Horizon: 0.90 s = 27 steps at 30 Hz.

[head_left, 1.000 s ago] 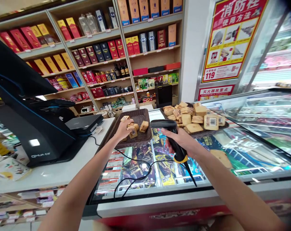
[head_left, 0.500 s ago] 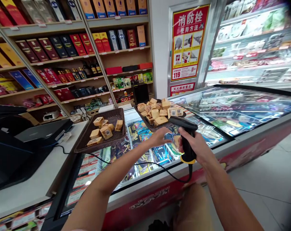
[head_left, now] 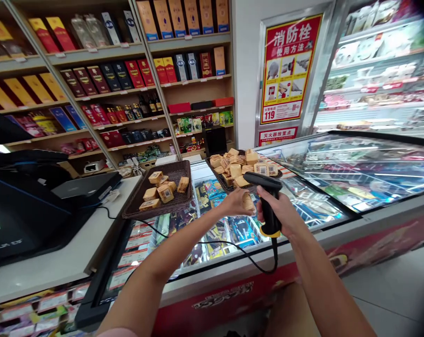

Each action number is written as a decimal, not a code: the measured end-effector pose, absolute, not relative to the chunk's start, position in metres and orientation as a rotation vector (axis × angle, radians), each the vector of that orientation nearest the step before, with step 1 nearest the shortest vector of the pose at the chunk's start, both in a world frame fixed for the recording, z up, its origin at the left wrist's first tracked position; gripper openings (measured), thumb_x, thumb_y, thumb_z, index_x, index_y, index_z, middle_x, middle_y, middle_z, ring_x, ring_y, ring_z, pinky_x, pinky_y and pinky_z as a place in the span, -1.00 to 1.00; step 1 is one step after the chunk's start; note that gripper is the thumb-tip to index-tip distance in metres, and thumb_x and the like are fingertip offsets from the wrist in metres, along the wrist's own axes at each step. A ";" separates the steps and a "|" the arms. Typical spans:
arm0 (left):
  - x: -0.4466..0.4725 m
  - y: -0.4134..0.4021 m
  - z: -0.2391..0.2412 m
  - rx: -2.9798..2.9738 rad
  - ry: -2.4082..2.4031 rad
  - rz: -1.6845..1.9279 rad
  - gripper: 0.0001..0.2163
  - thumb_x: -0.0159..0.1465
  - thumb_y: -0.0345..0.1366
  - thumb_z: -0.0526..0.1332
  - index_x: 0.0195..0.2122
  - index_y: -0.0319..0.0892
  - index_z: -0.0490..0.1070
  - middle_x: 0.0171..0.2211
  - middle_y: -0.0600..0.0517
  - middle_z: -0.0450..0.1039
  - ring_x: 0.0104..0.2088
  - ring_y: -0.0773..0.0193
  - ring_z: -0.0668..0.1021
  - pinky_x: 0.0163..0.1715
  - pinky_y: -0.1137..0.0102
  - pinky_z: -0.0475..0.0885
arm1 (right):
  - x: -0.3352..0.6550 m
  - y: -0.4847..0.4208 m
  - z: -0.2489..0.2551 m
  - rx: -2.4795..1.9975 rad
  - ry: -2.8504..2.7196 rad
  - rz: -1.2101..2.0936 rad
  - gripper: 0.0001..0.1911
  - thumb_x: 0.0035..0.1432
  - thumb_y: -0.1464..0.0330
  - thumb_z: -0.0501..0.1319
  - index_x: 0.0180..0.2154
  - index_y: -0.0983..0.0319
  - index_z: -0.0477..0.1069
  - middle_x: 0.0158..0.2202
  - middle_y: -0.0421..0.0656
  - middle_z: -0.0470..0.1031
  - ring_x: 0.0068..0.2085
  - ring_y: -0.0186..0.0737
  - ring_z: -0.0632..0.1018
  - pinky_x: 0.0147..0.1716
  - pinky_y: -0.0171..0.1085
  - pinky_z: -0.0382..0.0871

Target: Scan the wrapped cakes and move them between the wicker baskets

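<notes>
My right hand [head_left: 284, 210] is wrapped round the grip of a black barcode scanner [head_left: 268, 201] with a yellow ring at its base. A cable [head_left: 240, 248] runs from it leftward across the freezer. Close by on its left, my left hand [head_left: 235, 203] is closed on a small packaged cake [head_left: 248, 202], tan in clear wrap, just below the scanner's head. Both hands are above the chest freezer. Behind them a dark woven basket [head_left: 229, 186] is heaped with similar packaged cakes [head_left: 236, 169]. A second woven basket [head_left: 182, 169], at the left, has several more cakes [head_left: 165, 192] in it.
The chest freezer [head_left: 212, 276] holds colourful packs under glass. At the left a white counter [head_left: 57, 271] carries a dark checkout machine [head_left: 22, 206]. Shelves of boxed bottles [head_left: 120, 77] line the back wall, beside a red fire-hydrant poster [head_left: 285, 70].
My left hand has closed round the packaged cake that was between my hands, beside the scanner. My view has shifted slightly, so the surroundings appear lower and further right.
</notes>
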<state>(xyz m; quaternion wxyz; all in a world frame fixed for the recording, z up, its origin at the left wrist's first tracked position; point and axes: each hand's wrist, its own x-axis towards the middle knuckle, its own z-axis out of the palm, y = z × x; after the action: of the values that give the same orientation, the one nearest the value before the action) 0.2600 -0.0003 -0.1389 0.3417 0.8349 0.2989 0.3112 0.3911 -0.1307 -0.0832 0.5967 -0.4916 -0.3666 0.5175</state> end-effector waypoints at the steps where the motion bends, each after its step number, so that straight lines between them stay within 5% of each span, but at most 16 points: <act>1: 0.240 0.005 -0.130 2.168 0.789 0.781 -0.40 -0.27 -0.30 0.60 -0.12 -0.15 0.55 -0.11 -0.15 0.54 -0.03 -0.16 0.52 0.04 0.08 0.35 | 0.382 -0.123 -0.081 -1.122 -0.883 1.222 -0.51 -0.02 -0.05 0.40 -0.45 0.22 0.36 -0.64 -0.26 0.42 -0.68 -0.33 0.45 -0.71 -0.37 0.34; 4: 0.176 0.019 -0.103 2.103 0.851 0.765 -0.37 -0.30 -0.24 0.61 -0.13 -0.15 0.55 -0.12 -0.15 0.53 -0.06 -0.11 0.52 0.03 0.07 0.36 | 0.352 -0.095 -0.072 -1.072 -0.979 1.294 -0.51 0.00 -0.04 0.39 -0.45 0.23 0.35 -0.65 -0.25 0.41 -0.69 -0.34 0.45 -0.71 -0.38 0.33; 10: 0.052 0.048 -0.066 1.799 0.947 0.962 -0.38 -0.02 -0.12 0.52 0.06 -0.13 0.42 -0.01 -0.13 0.50 -0.02 0.05 0.54 -0.02 0.18 0.40 | 0.291 -0.044 -0.054 -1.033 -1.171 1.400 -0.56 0.08 0.02 0.37 -0.43 0.22 0.31 -0.63 -0.27 0.41 -0.69 -0.36 0.44 -0.72 -0.39 0.36; 17: -0.038 0.074 -0.068 1.483 0.851 1.088 -0.31 0.06 0.16 0.39 0.12 -0.14 0.40 0.07 -0.16 0.51 0.08 -0.02 0.54 0.13 0.13 0.39 | 0.252 -0.017 -0.044 -1.034 -1.410 1.454 -0.54 0.12 0.02 0.33 -0.51 0.22 0.29 -0.64 -0.23 0.41 -0.69 -0.35 0.45 -0.72 -0.39 0.35; 27: -0.066 0.097 -0.084 1.259 0.797 1.200 -0.52 0.19 -0.04 0.31 0.07 -0.18 0.39 0.09 -0.13 0.52 0.15 0.03 0.51 0.24 0.13 0.33 | 0.239 -0.012 -0.041 -0.903 -1.471 1.530 -0.53 0.13 0.00 0.31 -0.51 0.23 0.32 -0.64 -0.24 0.40 -0.68 -0.36 0.44 -0.70 -0.39 0.34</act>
<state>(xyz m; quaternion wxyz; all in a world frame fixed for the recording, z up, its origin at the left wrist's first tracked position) -0.0663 0.0969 -0.0841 0.5764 0.5376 0.3406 0.5126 0.2386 -0.0123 -0.0413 0.4054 -0.3580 -0.5831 0.6063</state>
